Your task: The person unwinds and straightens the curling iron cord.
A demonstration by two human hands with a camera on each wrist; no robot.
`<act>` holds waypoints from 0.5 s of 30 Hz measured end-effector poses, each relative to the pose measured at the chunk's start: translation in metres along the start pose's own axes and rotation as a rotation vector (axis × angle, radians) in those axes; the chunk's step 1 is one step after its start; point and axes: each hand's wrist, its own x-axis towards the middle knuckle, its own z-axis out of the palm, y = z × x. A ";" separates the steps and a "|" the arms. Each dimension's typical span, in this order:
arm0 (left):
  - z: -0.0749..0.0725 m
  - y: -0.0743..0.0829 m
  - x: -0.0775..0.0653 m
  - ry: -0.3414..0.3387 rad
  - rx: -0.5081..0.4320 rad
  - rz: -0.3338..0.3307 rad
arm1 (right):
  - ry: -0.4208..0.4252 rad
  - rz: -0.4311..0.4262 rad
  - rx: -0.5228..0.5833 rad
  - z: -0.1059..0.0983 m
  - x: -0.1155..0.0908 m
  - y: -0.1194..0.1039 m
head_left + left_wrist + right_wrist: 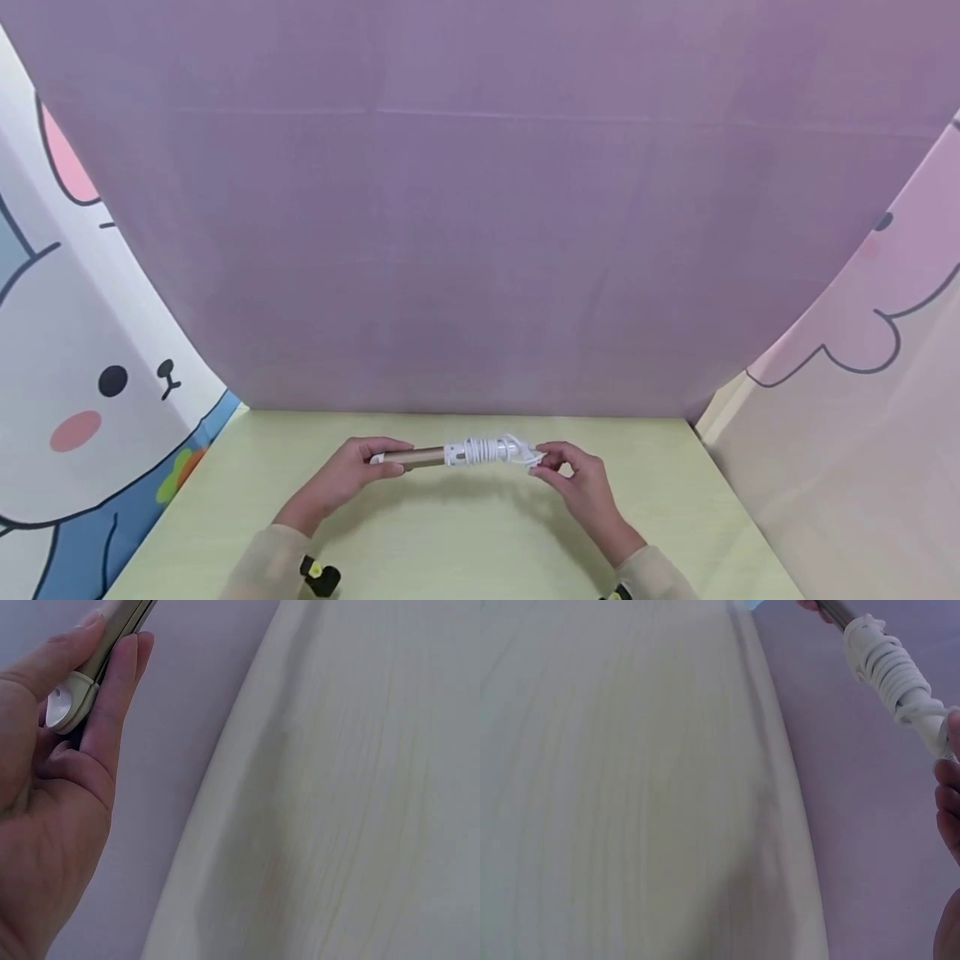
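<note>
A slim hair straightener with gold arms and a white handle is held level above the table, spanning both hands. My left hand grips its gold end between thumb and fingers; the white tip shows against the palm in the left wrist view. White cord is wound in several tight turns around the handle. At the handle's far end, my right hand pinches the cord's loose part with thumb and fingertips. Only the edge of that hand appears in the right wrist view, beside the wrapped cord.
Below lies a pale yellow wood-grain table, with the hands' shadows on it. A purple cloth rises behind the table's back edge. Cartoon-printed cloths stand at the left and right.
</note>
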 end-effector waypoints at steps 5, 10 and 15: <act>0.000 0.000 0.000 -0.031 -0.004 0.017 | 0.009 -0.127 -0.063 -0.002 -0.001 0.006; 0.000 -0.003 0.002 -0.054 -0.019 0.021 | 0.017 -0.147 -0.077 -0.001 -0.001 0.007; 0.001 -0.003 0.002 -0.072 -0.016 0.025 | 0.027 -0.140 -0.093 0.000 -0.001 0.002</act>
